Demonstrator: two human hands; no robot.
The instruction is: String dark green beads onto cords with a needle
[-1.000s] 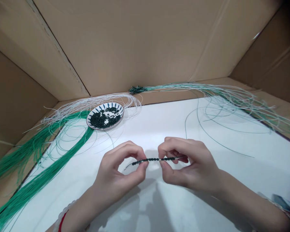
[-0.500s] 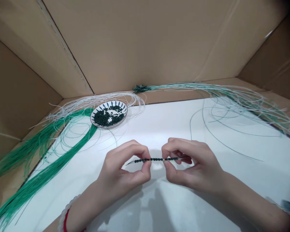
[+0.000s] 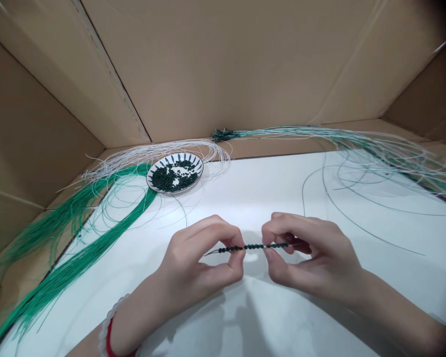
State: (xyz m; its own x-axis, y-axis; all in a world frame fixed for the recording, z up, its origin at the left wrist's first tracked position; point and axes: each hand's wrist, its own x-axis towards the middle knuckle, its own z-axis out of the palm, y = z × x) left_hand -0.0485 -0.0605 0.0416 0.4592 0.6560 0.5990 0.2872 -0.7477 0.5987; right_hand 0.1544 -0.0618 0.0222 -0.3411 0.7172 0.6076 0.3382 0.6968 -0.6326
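Note:
A short dark green beaded strand (image 3: 253, 246) stretches level between my two hands, over the white tabletop (image 3: 245, 198). My left hand (image 3: 208, 253) pinches it between thumb and forefinger; its left end, with a thin cord loop, sticks out behind those fingertips. On the other side my right hand (image 3: 312, 253) grips the strand the same way, and part of it with a thin cord tail runs into the palm. The curled fingers of that hand hide where the tail ends.
A patterned plate (image 3: 154, 164) of small dark green beads stands at the back left. Long green threads (image 3: 107, 238) and white cords (image 3: 152, 150) lie around it. A knotted bundle of green and white cords (image 3: 282, 131) spreads along the back right. Cardboard walls (image 3: 238, 64) enclose the table.
The whole view has shifted, so everything sits slightly farther right. Both hands keep the same pinch on the beaded strand, with little other movement.

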